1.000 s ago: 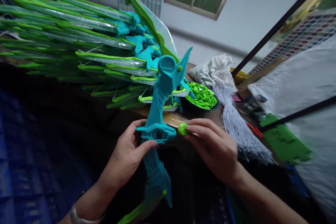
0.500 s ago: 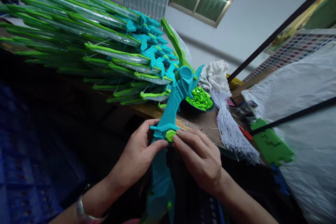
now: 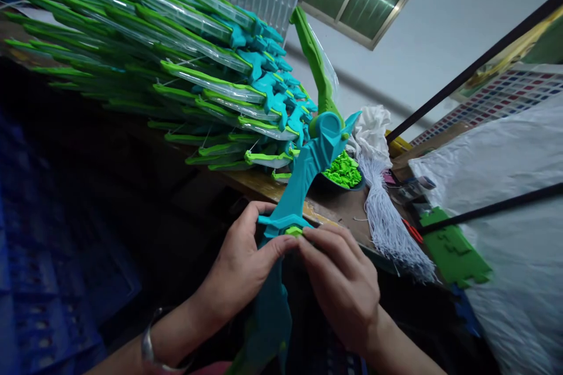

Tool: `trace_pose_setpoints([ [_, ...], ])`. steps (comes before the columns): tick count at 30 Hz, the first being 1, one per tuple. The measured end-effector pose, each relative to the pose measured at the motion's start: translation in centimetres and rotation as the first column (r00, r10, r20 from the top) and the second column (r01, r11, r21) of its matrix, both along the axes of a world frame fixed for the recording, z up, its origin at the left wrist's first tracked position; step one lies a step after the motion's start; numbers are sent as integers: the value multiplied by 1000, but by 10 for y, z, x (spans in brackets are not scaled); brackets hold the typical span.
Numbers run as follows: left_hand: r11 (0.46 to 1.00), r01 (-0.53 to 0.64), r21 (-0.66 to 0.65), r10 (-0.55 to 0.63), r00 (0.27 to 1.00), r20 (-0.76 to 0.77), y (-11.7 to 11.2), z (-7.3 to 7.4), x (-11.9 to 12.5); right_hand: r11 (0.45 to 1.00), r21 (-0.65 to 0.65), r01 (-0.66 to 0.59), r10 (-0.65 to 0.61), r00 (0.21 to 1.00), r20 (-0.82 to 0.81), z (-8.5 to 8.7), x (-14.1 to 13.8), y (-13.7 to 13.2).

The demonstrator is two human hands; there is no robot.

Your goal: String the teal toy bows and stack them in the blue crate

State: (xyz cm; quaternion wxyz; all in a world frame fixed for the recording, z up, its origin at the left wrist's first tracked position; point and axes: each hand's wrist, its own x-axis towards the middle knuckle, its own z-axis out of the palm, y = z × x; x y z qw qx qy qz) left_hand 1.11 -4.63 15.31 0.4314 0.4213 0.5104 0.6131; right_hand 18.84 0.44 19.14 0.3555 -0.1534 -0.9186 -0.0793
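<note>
A teal and green plastic toy bow (image 3: 303, 173) stands upright in front of me, tilted to the right at its top. My left hand (image 3: 246, 255) is closed round its middle, thumb lying along the lower edge of a bright green six-sided piece (image 3: 294, 231). My right hand (image 3: 343, 281) pinches at that green piece from the right, with the fingertips beside the left thumb. The bow's lower limb runs down into shadow below the hands. Whether the green piece is fully seated cannot be seen.
Many similar toy bows (image 3: 211, 79) are stacked on the table (image 3: 343, 208) at left. Behind the held bow stands a bowl of green pieces (image 3: 345, 173). White strings (image 3: 382, 222), red scissors (image 3: 412, 231) and a green foam mat (image 3: 455, 249) lie to the right. Blue crates (image 3: 44, 304) are at lower left.
The view has shifted, so the bow and hands sit slightly further right. The bow's middle has tipped, and the green piece shows as a flatter shape. Both hands keep their hold.
</note>
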Motion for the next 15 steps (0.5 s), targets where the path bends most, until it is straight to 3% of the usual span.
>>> trace_pose_setpoints([
  [2, 1000, -8, 0, 8, 1000, -10, -1, 0, 0, 969, -244, 44, -76, 990, -123, 2, -3, 6],
  [3, 1000, -15, 1, 15, 1000, -23, -2, 0, 0, 911, -411, 38, -112, 981, -156, 3, -4, 11],
  [4, 1000, -21, 4, 21, 999, -40, -4, 0, 0, 808, -590, -1, -122, 978, -168, 4, -4, 16],
  [6, 999, -29, 13, 30, 996, -85, -6, 0, -1, 480, -867, -130, -52, 983, -176, 3, -5, 25],
  [7, 999, -30, 19, 32, 994, -108, -8, 0, -1, 330, -927, -177, -10, 982, -191, 1, -5, 28],
  [8, 999, -28, 26, 31, 991, -128, -8, -2, -1, 243, -948, -206, 14, 978, -209, -1, -5, 30],
  [9, 999, -25, 31, 29, 989, -145, -9, -3, -1, 218, -952, -216, 18, 976, -217, -4, -5, 31],
  [10, 999, -22, 35, 27, 987, -157, -9, -5, -1, 235, -949, -210, 6, 977, -215, -7, -5, 31],
  [15, 996, -24, 86, 38, 985, -168, -5, -19, 3, 364, -924, -117, -1, 992, -127, -18, 0, 30],
])
